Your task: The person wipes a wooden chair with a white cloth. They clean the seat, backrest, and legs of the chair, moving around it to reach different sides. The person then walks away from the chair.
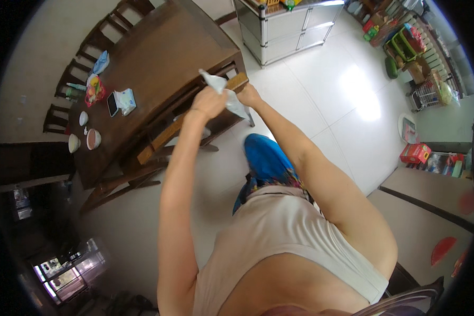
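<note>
My left hand (210,103) is closed around a white cloth or tissue (233,103), whose ends stick out above and below the fingers. Close to its right, my right hand (249,95) rests at the end of a light-brown wooden bar (237,81); whether its fingers grip the bar or the white piece is unclear. The bar seems to run under my left hand to a lower wooden part (161,138), beside the long edge of a dark wooden table (173,51).
On the table are a phone (112,104), a tissue pack (127,101), a red basket (95,93) and bowls (93,139). Dark chairs (96,35) line its far side. A silver cabinet (284,29) stands ahead; crates and a wire cart (423,96) are at right.
</note>
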`<action>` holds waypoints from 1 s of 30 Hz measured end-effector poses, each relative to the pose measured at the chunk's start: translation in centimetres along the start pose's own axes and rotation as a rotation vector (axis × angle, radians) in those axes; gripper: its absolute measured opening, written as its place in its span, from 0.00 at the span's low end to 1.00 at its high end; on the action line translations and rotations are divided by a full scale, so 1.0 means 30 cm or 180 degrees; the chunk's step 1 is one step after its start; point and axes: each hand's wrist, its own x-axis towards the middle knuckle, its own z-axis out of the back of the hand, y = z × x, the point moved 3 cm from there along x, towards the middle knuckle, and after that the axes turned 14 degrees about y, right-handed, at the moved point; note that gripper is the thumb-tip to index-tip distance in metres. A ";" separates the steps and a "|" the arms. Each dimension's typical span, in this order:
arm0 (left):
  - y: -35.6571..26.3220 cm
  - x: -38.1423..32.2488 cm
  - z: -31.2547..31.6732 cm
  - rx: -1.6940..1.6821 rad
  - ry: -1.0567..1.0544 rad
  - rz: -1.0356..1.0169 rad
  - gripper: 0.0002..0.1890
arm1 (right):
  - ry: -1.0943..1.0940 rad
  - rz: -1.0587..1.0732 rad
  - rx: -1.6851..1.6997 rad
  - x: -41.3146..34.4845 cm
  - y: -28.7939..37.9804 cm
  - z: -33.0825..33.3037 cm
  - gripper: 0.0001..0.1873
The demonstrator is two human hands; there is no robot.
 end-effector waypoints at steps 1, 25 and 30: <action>0.055 -0.082 -0.003 -0.0155 -0.0176 0.0119 0.24 | 0.0028 -0.0055 0.0044 -0.018 0.059 0.005 0.22; -0.031 0.048 -0.067 0.0130 -0.0739 0.0118 0.19 | -0.0091 -0.0263 0.0199 -0.090 0.148 0.069 0.22; 0.315 -0.383 -0.066 -0.0510 -0.0808 0.0721 0.18 | 0.0129 0.0027 0.0172 -0.068 0.088 0.048 0.23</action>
